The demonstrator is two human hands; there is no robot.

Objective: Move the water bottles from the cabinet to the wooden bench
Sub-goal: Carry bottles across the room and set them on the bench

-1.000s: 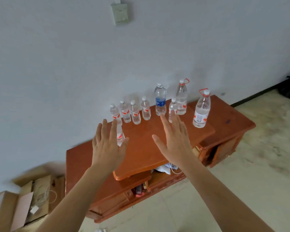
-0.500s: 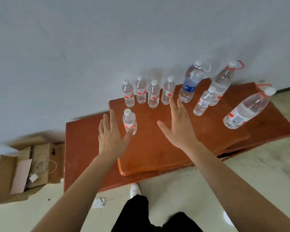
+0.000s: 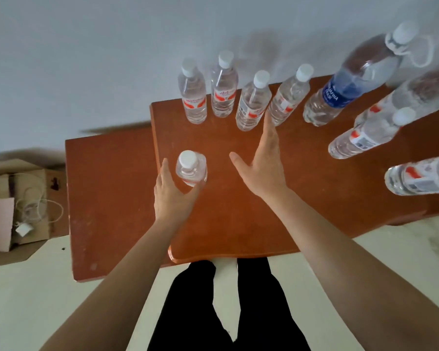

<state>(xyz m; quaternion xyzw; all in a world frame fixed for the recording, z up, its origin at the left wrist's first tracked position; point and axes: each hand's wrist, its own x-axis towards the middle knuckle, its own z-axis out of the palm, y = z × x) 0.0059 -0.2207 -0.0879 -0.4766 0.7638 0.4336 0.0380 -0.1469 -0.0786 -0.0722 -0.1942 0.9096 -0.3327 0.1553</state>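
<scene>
Several clear water bottles with white caps stand on the raised top of a red-brown wooden cabinet [image 3: 238,224]. One small bottle [image 3: 192,168] stands alone near the front left. My left hand [image 3: 171,193] cups it, fingers straight along its left side and thumb under its right side. My right hand [image 3: 261,160] is spread flat above the cabinet top. Its fingertips reach the gap between two small red-labelled bottles [image 3: 251,102] [image 3: 288,95] of the back row. A large blue-labelled bottle [image 3: 345,87] stands further right. No bench is in view.
More bottles [image 3: 370,135] [image 3: 421,177] crowd the cabinet's right side. A lower cabinet section [image 3: 107,186] extends to the left. An open cardboard box [image 3: 18,206] with a white cable lies on the floor at left. A wall stands right behind the bottles.
I have stepped up to the cabinet and look more steeply down. Both hands moved forward; the left now cups the front bottle and the right reaches the back row.
</scene>
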